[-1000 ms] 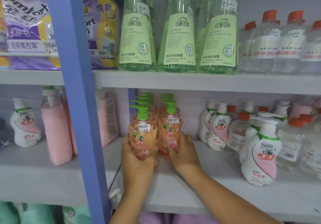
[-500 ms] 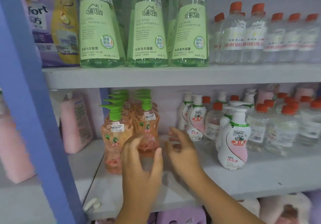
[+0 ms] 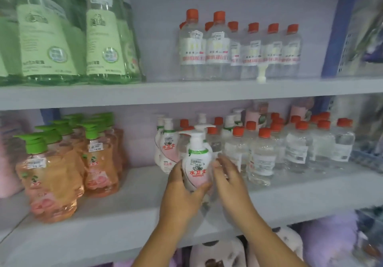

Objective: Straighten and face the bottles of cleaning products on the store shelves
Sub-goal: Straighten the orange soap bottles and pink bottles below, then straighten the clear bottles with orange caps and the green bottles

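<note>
Orange pump bottles (image 3: pixel 68 163) at the left of the lower shelf (image 3: pixel 116 219) are seen already lined up, labels forward. In the middle, a white pump bottle (image 3: pixel 196 159) is clasped by the left hand (image 3: pixel 182 186), while the right hand (image 3: pixel 230 179) lies against its side, fingers straight. The clear red-capped bottles (image 3: pixel 290 144) to the right look uneven and are judged still to be done.

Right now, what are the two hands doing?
Left hand: grips the white pump bottle.
Right hand: open, fingers straight beside that bottle; contact unclear.
</note>
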`<action>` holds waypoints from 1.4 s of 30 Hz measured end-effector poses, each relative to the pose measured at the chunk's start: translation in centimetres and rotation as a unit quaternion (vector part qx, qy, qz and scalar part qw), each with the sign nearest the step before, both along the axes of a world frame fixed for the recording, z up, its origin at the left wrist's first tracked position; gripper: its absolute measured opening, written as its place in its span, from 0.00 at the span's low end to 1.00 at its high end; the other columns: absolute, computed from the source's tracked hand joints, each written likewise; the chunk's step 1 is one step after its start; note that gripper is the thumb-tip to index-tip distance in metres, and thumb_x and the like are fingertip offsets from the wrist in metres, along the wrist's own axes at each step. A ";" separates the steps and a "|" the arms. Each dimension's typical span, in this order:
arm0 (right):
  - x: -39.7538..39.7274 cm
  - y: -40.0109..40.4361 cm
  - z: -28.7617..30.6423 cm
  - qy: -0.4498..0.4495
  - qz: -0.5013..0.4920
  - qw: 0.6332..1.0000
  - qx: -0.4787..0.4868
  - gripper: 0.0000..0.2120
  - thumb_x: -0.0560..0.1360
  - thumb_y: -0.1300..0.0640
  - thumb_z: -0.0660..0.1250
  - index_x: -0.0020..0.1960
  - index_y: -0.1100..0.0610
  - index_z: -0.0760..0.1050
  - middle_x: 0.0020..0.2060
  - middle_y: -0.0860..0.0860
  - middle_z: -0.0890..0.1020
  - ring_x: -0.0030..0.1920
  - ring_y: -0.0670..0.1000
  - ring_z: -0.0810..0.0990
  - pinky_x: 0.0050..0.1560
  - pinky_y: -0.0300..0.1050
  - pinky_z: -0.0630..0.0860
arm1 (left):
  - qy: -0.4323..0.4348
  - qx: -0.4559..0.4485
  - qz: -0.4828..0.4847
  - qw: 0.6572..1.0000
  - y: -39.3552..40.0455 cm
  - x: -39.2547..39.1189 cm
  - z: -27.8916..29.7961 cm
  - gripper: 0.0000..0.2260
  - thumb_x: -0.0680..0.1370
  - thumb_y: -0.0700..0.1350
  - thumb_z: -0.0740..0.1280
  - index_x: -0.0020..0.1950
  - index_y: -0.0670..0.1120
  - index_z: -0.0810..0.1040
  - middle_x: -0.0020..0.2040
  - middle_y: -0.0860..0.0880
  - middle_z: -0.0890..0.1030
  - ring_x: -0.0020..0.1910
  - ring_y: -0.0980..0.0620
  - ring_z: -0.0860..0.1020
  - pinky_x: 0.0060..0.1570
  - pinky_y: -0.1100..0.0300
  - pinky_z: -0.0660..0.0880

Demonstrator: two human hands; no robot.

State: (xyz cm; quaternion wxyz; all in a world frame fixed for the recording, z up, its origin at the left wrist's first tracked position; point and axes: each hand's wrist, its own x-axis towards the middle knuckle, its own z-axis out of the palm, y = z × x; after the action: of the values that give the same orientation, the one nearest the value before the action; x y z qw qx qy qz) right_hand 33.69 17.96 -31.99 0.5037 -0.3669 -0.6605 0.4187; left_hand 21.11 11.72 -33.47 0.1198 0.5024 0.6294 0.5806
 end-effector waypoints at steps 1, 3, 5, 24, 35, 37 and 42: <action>0.2 0.7 0.0 -0.010 0.018 1.000 -0.004 0.14 0.83 0.43 0.62 0.67 0.34 0.72 0.57 0.27 0.71 0.50 0.16 0.69 0.44 0.15 0.66 | 0.004 0.007 0.022 1.000 0.0 0.2 -0.2 0.35 0.66 0.62 0.78 0.70 0.62 0.70 0.61 0.61 0.79 0.59 0.61 0.79 0.58 0.55 0.79; 0.1 1.8 -0.1 -0.025 0.059 0.998 -0.013 0.12 0.82 0.46 0.64 0.57 0.27 0.73 0.53 0.26 0.76 0.51 0.20 0.73 0.44 0.18 0.69 | 0.005 0.012 0.073 0.997 -0.5 0.0 -0.7 0.32 0.66 0.60 0.79 0.68 0.61 0.72 0.60 0.60 0.79 0.58 0.59 0.80 0.56 0.55 0.79; -0.5 2.7 -1.0 -0.042 0.079 0.996 -0.017 0.16 0.80 0.50 0.70 0.63 0.33 0.74 0.56 0.32 0.80 0.56 0.32 0.78 0.49 0.28 0.75 | -0.005 0.007 0.136 0.991 -1.4 -1.0 -0.9 0.28 0.67 0.58 0.80 0.64 0.62 0.72 0.58 0.59 0.78 0.56 0.56 0.80 0.53 0.54 0.78; -3.0 1.2 -1.3 -0.133 0.066 0.988 0.040 0.22 0.75 0.46 0.73 0.68 0.42 0.74 0.61 0.41 0.77 0.60 0.43 0.78 0.60 0.44 0.78 | -0.015 0.031 0.299 0.953 0.8 -7.5 1.1 0.28 0.75 0.51 0.75 0.72 0.43 0.71 0.64 0.42 0.78 0.61 0.38 0.79 0.55 0.48 0.75; 20.0 9.4 -1.6 -0.066 -0.102 0.993 0.009 0.14 0.76 0.54 0.74 0.59 0.44 0.77 0.55 0.42 0.82 0.50 0.33 0.79 0.45 0.27 0.74 | -0.038 0.033 0.023 0.998 6.0 13.6 1.2 0.22 0.76 0.55 0.74 0.66 0.65 0.70 0.64 0.64 0.76 0.60 0.66 0.76 0.63 0.56 0.77; 23.8 12.1 -0.5 -0.040 -0.138 0.989 0.022 0.14 0.77 0.52 0.74 0.58 0.41 0.75 0.55 0.39 0.81 0.50 0.32 0.79 0.43 0.27 0.74 | 0.029 0.041 0.051 0.997 8.2 15.9 2.2 0.26 0.76 0.59 0.73 0.71 0.64 0.68 0.67 0.63 0.74 0.63 0.67 0.74 0.58 0.68 0.75; 29.3 17.6 2.9 -0.025 -0.146 0.987 0.070 0.14 0.77 0.50 0.73 0.57 0.37 0.72 0.57 0.39 0.78 0.53 0.38 0.79 0.43 0.30 0.74 | 0.176 -0.022 0.224 0.958 13.3 20.5 3.8 0.40 0.72 0.61 0.76 0.78 0.46 0.68 0.72 0.42 0.75 0.71 0.40 0.71 0.55 0.45 0.78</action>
State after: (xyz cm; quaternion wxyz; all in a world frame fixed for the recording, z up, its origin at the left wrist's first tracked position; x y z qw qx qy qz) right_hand 62.98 35.56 -29.04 0.5669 -0.4334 -0.6403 0.2843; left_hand 41.57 25.06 -29.65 -0.1154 0.4398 0.7496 0.4810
